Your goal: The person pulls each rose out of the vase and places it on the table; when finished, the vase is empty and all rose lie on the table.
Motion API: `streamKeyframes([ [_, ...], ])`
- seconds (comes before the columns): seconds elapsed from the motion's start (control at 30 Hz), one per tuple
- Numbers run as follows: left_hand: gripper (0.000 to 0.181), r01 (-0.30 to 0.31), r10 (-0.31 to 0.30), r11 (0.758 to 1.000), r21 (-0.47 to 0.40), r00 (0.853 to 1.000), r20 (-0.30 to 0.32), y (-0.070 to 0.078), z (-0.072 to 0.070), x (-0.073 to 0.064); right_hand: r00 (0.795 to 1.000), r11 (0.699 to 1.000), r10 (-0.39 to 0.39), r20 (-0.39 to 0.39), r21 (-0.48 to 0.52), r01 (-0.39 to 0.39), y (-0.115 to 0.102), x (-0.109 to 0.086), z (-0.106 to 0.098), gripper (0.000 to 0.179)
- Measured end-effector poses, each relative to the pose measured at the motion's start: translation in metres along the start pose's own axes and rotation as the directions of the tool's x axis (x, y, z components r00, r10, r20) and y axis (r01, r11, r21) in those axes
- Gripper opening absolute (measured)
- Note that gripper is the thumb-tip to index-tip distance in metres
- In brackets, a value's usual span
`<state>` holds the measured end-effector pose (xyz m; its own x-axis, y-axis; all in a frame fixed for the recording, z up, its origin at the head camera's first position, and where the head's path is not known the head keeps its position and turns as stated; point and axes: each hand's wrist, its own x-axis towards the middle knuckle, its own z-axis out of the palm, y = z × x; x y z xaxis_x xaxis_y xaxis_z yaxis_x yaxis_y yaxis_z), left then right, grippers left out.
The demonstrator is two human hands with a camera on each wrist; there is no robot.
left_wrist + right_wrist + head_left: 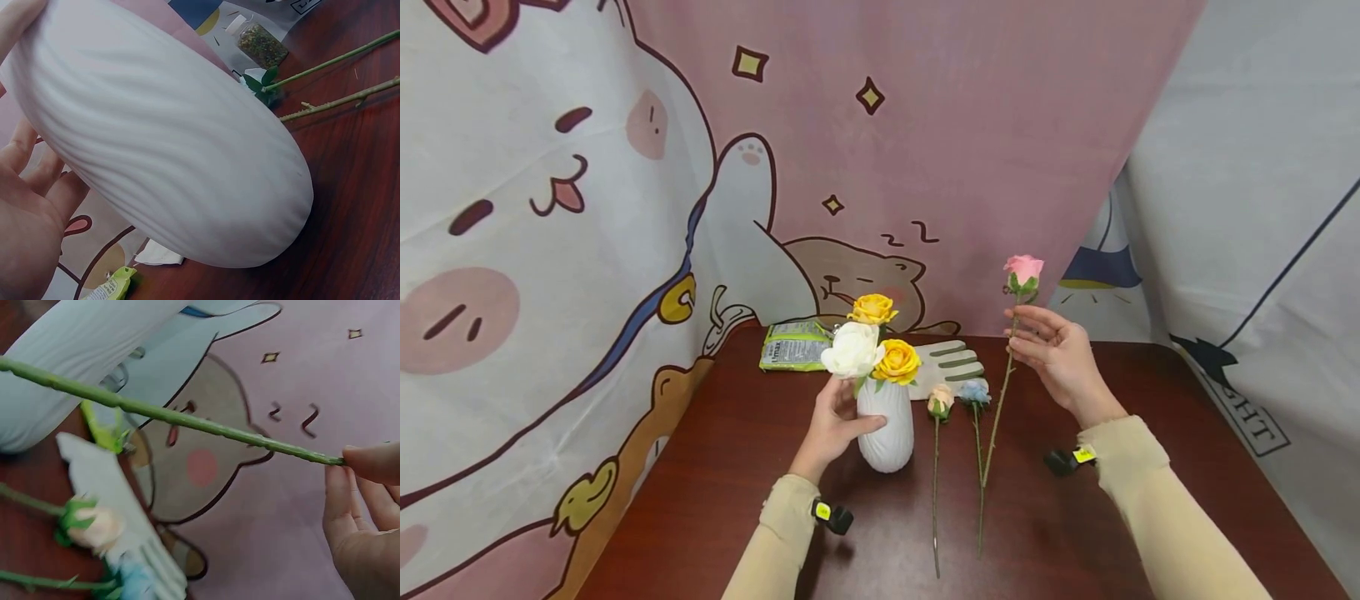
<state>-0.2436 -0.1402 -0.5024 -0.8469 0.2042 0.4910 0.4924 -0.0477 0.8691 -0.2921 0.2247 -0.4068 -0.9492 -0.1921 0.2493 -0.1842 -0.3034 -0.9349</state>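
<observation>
My left hand [838, 425] grips the white ribbed vase [886, 429] near its top, thumb across the front. Two yellow roses [898, 362] and a white flower [852, 350] stand in its mouth. In the right wrist view the thumb and fingers of my right hand [369, 512] pinch the green stem [187, 420] of a pink rose [1024, 273]. That rose is upright to the right of the vase, its stem slanting down and left. Between vase and right hand, a peach rose [940, 402] and a blue flower [974, 393] lie on the table.
Behind the vase lies a pale glove [947, 363] with green-striped fingers. A green and white packet [792, 348] is at the back left of the dark red table [722, 483]. The left wrist view also has a clear bottle [262, 47]. Printed cloth [970, 125] hangs behind.
</observation>
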Motion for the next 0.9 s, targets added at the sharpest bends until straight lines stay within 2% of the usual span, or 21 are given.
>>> streamKeyframes([
  [0.13,0.09,-0.004,0.004,1.0,0.004,1.0,0.0,-0.001,0.0,0.0,0.998,0.996,0.056,0.041,-0.077,-0.052,0.017,-0.009,-0.01,0.045],
  [0.33,0.087,-0.006,0.006,1.0,0.003,1.0,0.0,-0.001,-0.001,0.0,0.99,0.977,0.142,0.025,-0.164,-0.136,0.041,-0.021,-0.021,0.045],
  [0.57,0.089,0.014,-0.014,1.0,-0.002,1.0,0.0,0.0,0.0,0.0,0.963,0.92,0.271,-0.011,-0.291,-0.262,0.063,-0.034,-0.034,0.048],
  [0.73,0.091,0.034,-0.033,0.999,0.002,0.999,-0.002,0.0,0.0,0.0,0.943,0.887,0.333,-0.025,-0.33,-0.322,0.082,-0.039,-0.042,0.051],
  [0.9,0.092,0.026,-0.026,1.0,0.001,1.0,0.001,0.001,-0.001,0.001,0.929,0.865,0.368,-0.047,-0.35,-0.36,0.097,-0.045,-0.044,0.052],
])
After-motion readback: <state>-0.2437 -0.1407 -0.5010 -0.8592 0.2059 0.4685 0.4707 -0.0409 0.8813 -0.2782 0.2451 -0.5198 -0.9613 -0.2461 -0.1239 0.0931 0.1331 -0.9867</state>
